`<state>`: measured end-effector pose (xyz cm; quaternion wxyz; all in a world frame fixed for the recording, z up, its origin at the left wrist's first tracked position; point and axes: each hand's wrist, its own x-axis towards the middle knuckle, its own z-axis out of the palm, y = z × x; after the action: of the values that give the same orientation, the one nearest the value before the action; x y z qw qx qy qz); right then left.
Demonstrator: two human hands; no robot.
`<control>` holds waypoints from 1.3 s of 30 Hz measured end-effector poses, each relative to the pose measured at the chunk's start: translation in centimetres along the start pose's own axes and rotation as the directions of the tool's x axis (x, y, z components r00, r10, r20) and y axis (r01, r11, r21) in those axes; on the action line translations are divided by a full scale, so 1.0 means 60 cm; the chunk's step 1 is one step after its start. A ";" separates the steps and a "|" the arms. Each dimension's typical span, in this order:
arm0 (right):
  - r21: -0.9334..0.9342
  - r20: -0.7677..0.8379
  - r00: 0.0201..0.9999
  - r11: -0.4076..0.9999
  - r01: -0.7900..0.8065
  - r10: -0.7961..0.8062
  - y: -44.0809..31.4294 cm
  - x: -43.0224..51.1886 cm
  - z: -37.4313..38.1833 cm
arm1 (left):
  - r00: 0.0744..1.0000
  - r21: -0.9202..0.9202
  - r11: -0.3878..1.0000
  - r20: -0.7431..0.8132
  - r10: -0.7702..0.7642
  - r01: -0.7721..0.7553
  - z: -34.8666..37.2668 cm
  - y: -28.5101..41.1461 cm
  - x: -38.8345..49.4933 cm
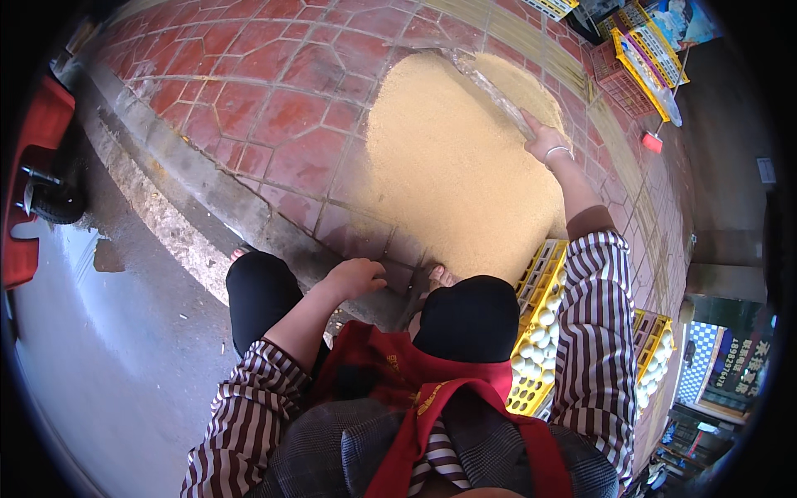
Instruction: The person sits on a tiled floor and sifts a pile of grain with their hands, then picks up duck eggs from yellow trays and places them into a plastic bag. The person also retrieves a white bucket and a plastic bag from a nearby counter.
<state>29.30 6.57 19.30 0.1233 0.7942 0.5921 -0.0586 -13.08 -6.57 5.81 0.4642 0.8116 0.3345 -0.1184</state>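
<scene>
My right hand (545, 140) grips the near end of a long pale handle (495, 93), which seems wrapped in clear film. The handle reaches across a wide heap of fine tan grain-like material (461, 168), and its far end lies at the heap's upper edge; I cannot tell what tool it belongs to. My left hand (358, 277) hangs over the kerb between my knees, fingers loosely bent, holding nothing. Beside my right knee stand stacked yellow plastic egg crates (529, 398) with pale eggs (538, 342) in the top one. My right forearm and sleeve partly cover them.
Red paving tiles (305, 112) surround the heap, and a concrete kerb (249, 205) drops to a wet road (124, 348). More egg crates (654, 355) stand at right. Further crates (635, 68) and a red broom head (652, 142) are at upper right. A red wheeled object (37, 174) is at left.
</scene>
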 end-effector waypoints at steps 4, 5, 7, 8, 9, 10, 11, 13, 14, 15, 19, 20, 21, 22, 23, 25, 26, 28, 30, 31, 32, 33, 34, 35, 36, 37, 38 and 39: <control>-0.111 0.126 0.992 0.994 0.005 0.009 0.012 0.016 0.012 | 1.000 -0.011 1.000 0.002 -0.019 0.019 0.004 -0.003 0.001; -0.136 0.150 0.987 0.990 -0.030 0.051 0.024 0.005 0.012 | 1.000 -0.018 1.000 0.010 -0.021 0.022 0.004 -0.004 0.002; -0.232 0.158 0.987 0.973 0.006 0.032 0.057 -0.032 0.014 | 1.000 -0.023 1.000 0.005 -0.015 0.015 0.005 -0.006 0.002; -0.259 0.155 0.987 0.966 -0.002 0.044 0.075 -0.051 0.012 | 1.000 -0.019 1.000 -0.016 -0.003 0.002 0.003 -0.008 0.004; -0.290 0.157 0.985 0.957 -0.020 0.068 0.095 -0.077 0.012 | 1.000 -0.010 1.000 -0.028 0.003 -0.003 0.002 -0.009 0.004; -0.305 0.123 0.989 0.952 -0.038 0.079 0.109 -0.102 0.014 | 1.000 -0.024 1.000 -0.007 -0.007 0.007 0.000 -0.011 0.006; -0.309 0.108 0.991 0.950 -0.048 0.085 0.123 -0.126 0.015 | 1.000 -0.035 0.999 -0.022 0.008 -0.009 0.001 -0.011 0.005; -0.314 0.071 0.993 0.947 -0.063 0.089 0.141 -0.164 0.016 | 0.998 -0.049 0.999 -0.057 0.007 -0.010 -0.001 -0.015 0.003; -0.304 0.054 0.994 0.950 -0.074 0.094 0.152 -0.191 0.014 | 0.998 -0.046 0.999 -0.054 0.015 -0.017 -0.001 -0.018 0.001; -0.293 0.036 0.994 0.952 -0.083 0.098 0.163 -0.222 0.013 | 0.999 -0.046 0.999 -0.049 0.011 -0.013 0.000 -0.021 -0.002; -0.270 0.051 0.972 0.941 -0.207 0.228 0.207 -0.359 0.008 | 0.997 -0.093 0.995 -0.066 -0.042 0.036 0.009 -0.035 -0.015; -0.267 0.025 0.969 0.936 -0.231 0.246 0.219 -0.399 0.009 | 0.995 -0.063 0.998 -0.095 0.024 -0.030 0.010 -0.038 -0.018; -0.261 0.020 0.960 0.928 -0.265 0.279 0.231 -0.440 0.012 | 0.993 -0.044 0.997 -0.105 0.055 -0.060 0.012 -0.041 -0.021; -0.249 0.003 0.954 0.924 -0.290 0.300 0.243 -0.483 0.016 | 0.993 -0.023 0.998 -0.103 0.054 -0.057 0.014 -0.043 -0.023; -0.222 -0.023 0.954 0.929 -0.296 0.298 0.253 -0.520 0.021 | 0.989 -0.007 0.995 -0.114 0.098 -0.099 0.015 -0.044 -0.025; -0.178 -0.081 0.932 0.915 -0.362 0.353 0.267 -0.595 0.039 | 0.989 0.026 0.995 -0.111 0.100 -0.098 0.016 -0.046 -0.031; -0.148 -0.106 0.923 0.912 -0.383 0.370 0.267 -0.632 0.053 | 0.990 0.033 0.995 -0.094 0.101 -0.098 0.018 -0.047 -0.034; 0.022 -0.138 0.886 0.896 -0.444 0.443 0.258 -0.705 0.090 | 0.996 0.042 0.997 -0.063 0.068 -0.066 0.019 -0.046 -0.036; 0.195 -0.136 0.831 0.837 -0.511 0.539 0.232 -0.773 0.137 | 0.992 0.074 0.990 -0.044 0.121 -0.117 0.022 -0.045 -0.037; 0.338 -0.167 0.806 0.801 -0.494 0.568 0.209 -0.794 0.166 | 0.989 0.086 0.986 -0.040 0.145 -0.141 0.023 -0.044 -0.038; 0.411 -0.180 0.796 0.779 -0.473 0.578 0.187 -0.810 0.189 | 0.987 0.097 0.983 -0.031 0.160 -0.156 0.027 -0.043 -0.040; 0.713 0.044 0.765 0.516 -0.474 0.642 0.173 -0.826 0.200 | 0.983 0.107 0.979 -0.042 0.177 -0.171 0.030 -0.041 -0.043; 0.846 0.043 0.802 0.405 -0.347 0.596 0.156 -0.831 0.211 | 0.984 0.130 0.978 -0.057 0.170 -0.162 0.034 -0.038 -0.044; 0.907 0.084 0.814 0.294 -0.301 0.575 0.142 -0.830 0.217 | 0.981 0.124 0.975 -0.031 0.189 -0.184 0.040 -0.035 -0.046; 0.921 0.136 0.795 0.220 -0.321 0.591 0.130 -0.824 0.221 | 0.982 0.134 0.974 -0.005 0.186 -0.184 0.045 -0.030 -0.046; 0.946 0.191 0.792 0.107 -0.306 0.580 0.123 -0.809 0.219 | 0.989 0.150 0.977 0.012 0.150 -0.150 0.048 -0.024 -0.042; 0.946 0.152 0.788 0.143 -0.291 0.596 0.123 -0.790 0.213 | 0.986 0.114 0.979 0.017 0.166 -0.167 0.054 -0.019 -0.040; 0.949 0.171 0.784 0.114 -0.294 0.597 0.124 -0.767 0.208 | 0.984 0.110 0.978 0.022 0.176 -0.177 0.059 -0.014 -0.035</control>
<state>23.65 -41.34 19.26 -0.4380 0.8439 0.1760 -0.2551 -14.77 -10.13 4.41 0.4289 0.8620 0.2511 -0.1001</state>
